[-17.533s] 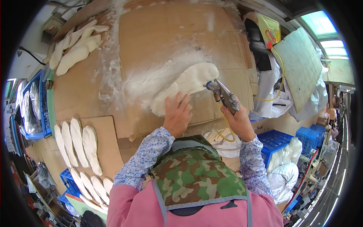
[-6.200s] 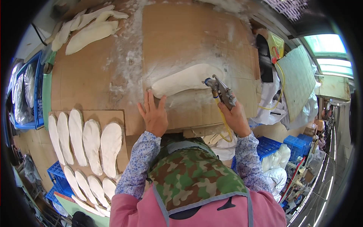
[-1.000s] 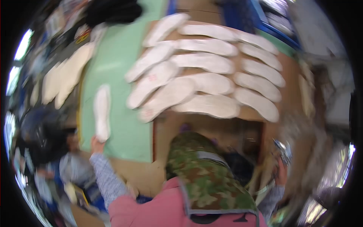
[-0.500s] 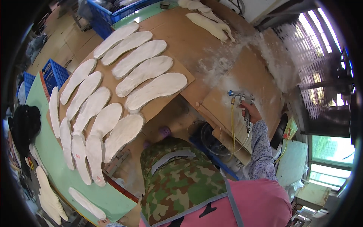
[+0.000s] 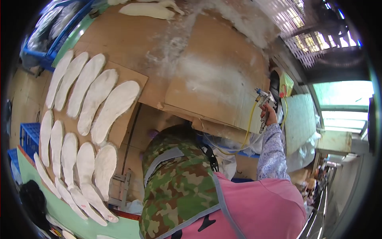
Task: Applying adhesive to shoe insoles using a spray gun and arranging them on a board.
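Observation:
My right hand (image 5: 270, 116) is closed round the handle of a metal spray gun (image 5: 267, 98) with a blue knob. The gun is over the right edge of the cardboard-covered worktop, and a yellow hose (image 5: 251, 123) hangs from it in a loop. Left of centre, fleecy white insoles (image 5: 116, 104) lie in two rows on a cardboard sheet (image 5: 129, 85). Several smaller insoles in the nearer row (image 5: 104, 169) overlap end to end onto the green table (image 5: 59, 207). My left hand is out of view.
White overspray and fluff (image 5: 207, 75) coat the cardboard in the middle. More white pieces (image 5: 149, 10) lie at the far edge. A blue crate (image 5: 53, 47) stands far left. Right of the worktop are a yellow container (image 5: 287, 84) and a pale board (image 5: 296, 123). A dark bundle (image 5: 32, 203) lies lower left.
My view has swung to the right, so the insoles appear farther left. The spray gun has moved toward the worktop's right edge. My left hand, earlier beside an insole at lower left, has left the view.

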A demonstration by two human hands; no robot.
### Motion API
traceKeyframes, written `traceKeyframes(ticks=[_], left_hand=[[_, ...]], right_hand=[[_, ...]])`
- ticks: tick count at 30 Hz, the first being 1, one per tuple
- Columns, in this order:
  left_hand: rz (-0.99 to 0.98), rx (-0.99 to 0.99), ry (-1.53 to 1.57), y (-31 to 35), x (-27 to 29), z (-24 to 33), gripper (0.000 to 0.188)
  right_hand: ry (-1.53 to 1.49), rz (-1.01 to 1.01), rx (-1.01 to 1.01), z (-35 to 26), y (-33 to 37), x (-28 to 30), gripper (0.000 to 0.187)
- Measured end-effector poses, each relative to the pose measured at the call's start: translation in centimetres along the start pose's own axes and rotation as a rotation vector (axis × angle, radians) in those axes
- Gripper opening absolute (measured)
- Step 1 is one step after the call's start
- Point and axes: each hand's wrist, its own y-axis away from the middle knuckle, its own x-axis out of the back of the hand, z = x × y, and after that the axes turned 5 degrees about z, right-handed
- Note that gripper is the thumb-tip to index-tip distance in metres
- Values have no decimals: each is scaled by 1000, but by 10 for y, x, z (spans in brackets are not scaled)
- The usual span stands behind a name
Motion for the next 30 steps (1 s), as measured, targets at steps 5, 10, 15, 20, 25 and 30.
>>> traceKeyframes(ticks=[5, 10, 15, 20, 25, 30], left_hand=[[41, 20, -67, 22, 1, -10, 27], [538, -132, -6, 118, 147, 17, 24], [364, -132, 233, 172, 43, 0, 13], [15, 254, 510, 159, -90, 8, 50], [206, 220, 1135, 98, -123, -38, 56], [220, -25, 1196, 61, -117, -30, 28]], right_hand=[[-24, 24, 53, 47, -42, 16, 34], [434, -12, 319, -17, -77, -14, 33], [627, -253, 672, 36, 7, -198, 30], [608, -1274, -352, 113, 214, -423, 34], [-16, -1159, -859, 217, 190, -497, 33], [-3, -1183, -708, 224, 181, -529, 35]])
